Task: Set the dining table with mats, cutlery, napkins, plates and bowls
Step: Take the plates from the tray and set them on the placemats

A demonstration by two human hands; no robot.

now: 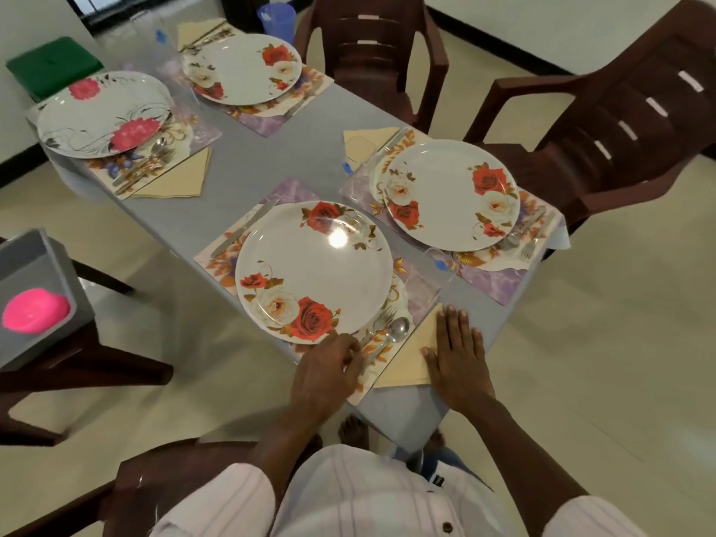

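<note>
The near rose-patterned plate (314, 265) sits on a floral mat (217, 257) at the grey table's (302, 149) front end, with a knife (244, 228) on its left. A fork (383, 317) and a spoon (399, 328) lie to the plate's right. My left hand (329, 370) curls over their handle ends, fingers pinched on the spoon's handle. My right hand (459, 354) lies flat, fingers spread, on the yellow napkin (410, 358) beside the mat.
Three more settings with plates (445, 195) (240, 67) (100, 114), mats, cutlery and napkins fill the table. Brown chairs (620, 122) (372, 44) stand right and behind. A grey bin (38, 265) holding a pink item (35, 310) sits left. A blue cup (276, 21) stands at the far end.
</note>
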